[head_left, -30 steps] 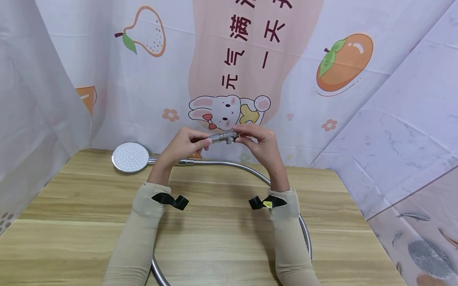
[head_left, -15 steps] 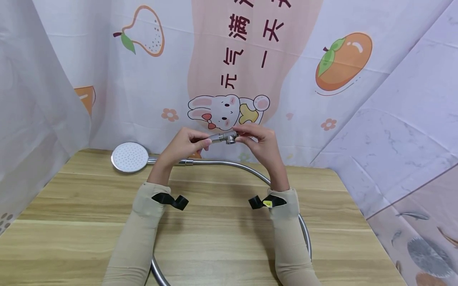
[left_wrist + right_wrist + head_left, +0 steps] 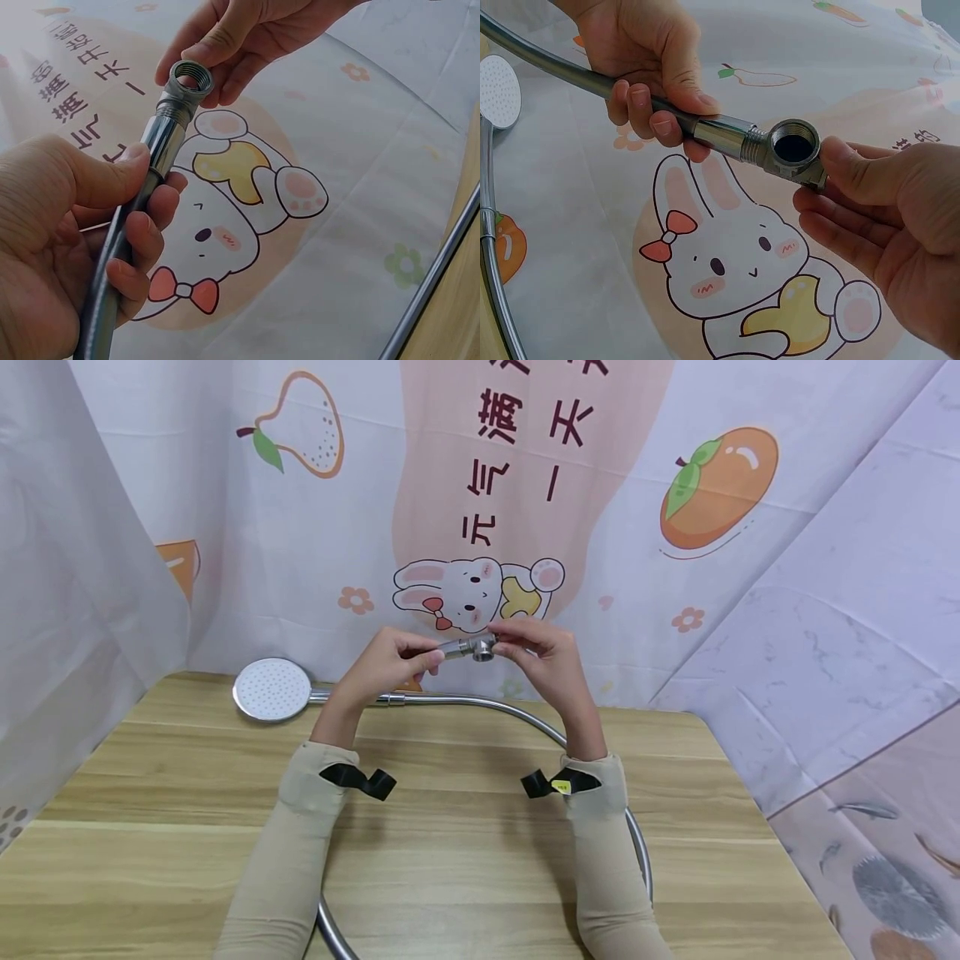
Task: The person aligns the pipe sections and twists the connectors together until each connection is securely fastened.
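My left hand (image 3: 386, 664) grips the end of a grey shower hose (image 3: 555, 64), fingers curled round it just behind the shiny metal sleeve (image 3: 724, 131). With thumb and fingertips my right hand (image 3: 543, 656) pinches the far side of a silver tee-shaped pipe fitting (image 3: 784, 171). The fitting meets the hose end, and some bare thread shows between it and the sleeve in both wrist views. Its round threaded side opening faces the person. Both hands are raised in front of the printed curtain, above the table's back edge.
A white-faced shower head (image 3: 272, 690) lies at the back left of the wooden table (image 3: 450, 843). Its hose (image 3: 480, 700) runs right along the back edge, then loops forward under the right arm. A printed curtain (image 3: 315, 527) hangs close behind.
The fitting has turned a little on the hose end, so its side opening now faces more towards the person. Both hands have stayed nearly in place.
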Demonstrator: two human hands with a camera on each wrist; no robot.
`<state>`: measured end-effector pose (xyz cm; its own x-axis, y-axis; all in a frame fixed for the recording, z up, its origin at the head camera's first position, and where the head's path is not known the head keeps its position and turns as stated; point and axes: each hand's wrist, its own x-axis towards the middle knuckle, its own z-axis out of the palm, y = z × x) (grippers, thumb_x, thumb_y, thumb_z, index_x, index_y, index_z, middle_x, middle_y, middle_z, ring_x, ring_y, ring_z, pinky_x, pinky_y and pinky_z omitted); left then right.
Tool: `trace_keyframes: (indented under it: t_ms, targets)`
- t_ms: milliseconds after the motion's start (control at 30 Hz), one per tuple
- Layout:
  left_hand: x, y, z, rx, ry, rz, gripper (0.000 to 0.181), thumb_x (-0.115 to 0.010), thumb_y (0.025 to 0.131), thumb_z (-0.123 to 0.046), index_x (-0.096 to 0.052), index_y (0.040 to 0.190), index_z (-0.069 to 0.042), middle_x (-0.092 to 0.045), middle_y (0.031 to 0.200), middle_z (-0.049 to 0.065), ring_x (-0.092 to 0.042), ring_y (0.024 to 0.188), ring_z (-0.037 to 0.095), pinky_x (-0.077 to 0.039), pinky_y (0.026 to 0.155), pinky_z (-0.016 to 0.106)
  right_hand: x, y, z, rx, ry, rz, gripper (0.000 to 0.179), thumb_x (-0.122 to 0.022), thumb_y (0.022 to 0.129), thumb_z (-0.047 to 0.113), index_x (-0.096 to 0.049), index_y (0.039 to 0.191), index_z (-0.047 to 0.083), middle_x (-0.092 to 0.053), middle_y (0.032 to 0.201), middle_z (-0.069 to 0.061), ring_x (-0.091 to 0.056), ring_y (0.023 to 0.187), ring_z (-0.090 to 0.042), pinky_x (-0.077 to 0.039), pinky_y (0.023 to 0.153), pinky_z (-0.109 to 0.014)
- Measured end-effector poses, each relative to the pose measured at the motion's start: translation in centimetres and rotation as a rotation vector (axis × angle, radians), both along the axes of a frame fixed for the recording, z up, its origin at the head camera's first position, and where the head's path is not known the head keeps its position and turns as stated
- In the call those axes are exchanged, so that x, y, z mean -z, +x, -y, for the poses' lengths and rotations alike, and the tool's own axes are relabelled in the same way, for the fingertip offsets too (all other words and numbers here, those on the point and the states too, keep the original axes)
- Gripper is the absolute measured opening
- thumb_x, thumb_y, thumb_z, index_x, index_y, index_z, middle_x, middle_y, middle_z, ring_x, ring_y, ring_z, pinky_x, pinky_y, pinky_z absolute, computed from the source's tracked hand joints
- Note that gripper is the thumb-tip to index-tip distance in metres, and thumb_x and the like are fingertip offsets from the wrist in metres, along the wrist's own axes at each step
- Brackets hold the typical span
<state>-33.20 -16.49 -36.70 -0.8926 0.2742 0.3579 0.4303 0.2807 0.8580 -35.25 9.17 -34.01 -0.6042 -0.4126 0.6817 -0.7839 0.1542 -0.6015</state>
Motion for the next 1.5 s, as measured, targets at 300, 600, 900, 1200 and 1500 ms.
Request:
trace_keyframes:
  t_ms: [300,600,900,1200,1500]
  targets:
    - [0.05,-0.01,0.0,-0.002,0.022,0.004,0.017,-0.067,0.099,-0.009,-0.075,0.097,0.005,-0.063,0.069,0.0,-0.049,0.057,0.01,-0.036,0.048,0.023,-0.08,0.13,0.0,-0.038,0.003,-0.035,0.022,-0.074,0.087,-0.007,-0.077,0.107,-0.003,-0.074,0.114,-0.019,-0.066,0.105,-0.011,-0.056,0.089,-0.02]
    - [0.03,0.01,-0.05,-0.004,0.015,-0.003,0.017,-0.067,0.099,-0.01,-0.075,0.095,0.004,-0.062,0.068,0.0,-0.049,0.057,0.01,-0.036,0.048,0.023,-0.02,0.18,-0.04,-0.009,0.001,-0.039,0.021,-0.076,0.086,-0.005,-0.078,0.107,-0.001,-0.075,0.109,-0.018,-0.066,0.098,-0.01,-0.055,0.08,-0.017]
    - [-0.11,0.14,-0.04,-0.001,0.014,-0.01,0.017,-0.066,0.099,-0.009,-0.075,0.094,0.004,-0.062,0.069,0.0,-0.049,0.057,0.01,-0.036,0.048,0.023,-0.14,0.32,-0.2,-0.014,0.024,-0.023,0.025,-0.075,0.086,-0.008,-0.077,0.111,-0.002,-0.073,0.114,-0.019,-0.065,0.097,-0.012,-0.056,0.079,-0.016]
    - [-0.23,0.26,0.08,0.0,0.019,-0.001,0.017,-0.066,0.099,-0.009,-0.075,0.096,0.005,-0.063,0.07,-0.001,-0.05,0.059,0.01,-0.037,0.049,0.022,-0.19,0.47,-0.11,-0.04,0.01,-0.007,0.03,-0.073,0.085,-0.013,-0.075,0.113,-0.003,-0.071,0.119,-0.019,-0.066,0.101,-0.01,-0.058,0.086,-0.021]
    - [-0.24,0.31,0.11,0.007,0.013,0.0,0.017,-0.066,0.099,-0.01,-0.074,0.094,0.004,-0.061,0.069,0.0,-0.049,0.058,0.01,-0.036,0.049,0.023,-0.2,0.32,0.2,-0.064,-0.003,-0.075,0.029,-0.073,0.084,-0.014,-0.076,0.111,-0.004,-0.073,0.114,-0.02,-0.067,0.098,-0.009,-0.059,0.087,-0.024]
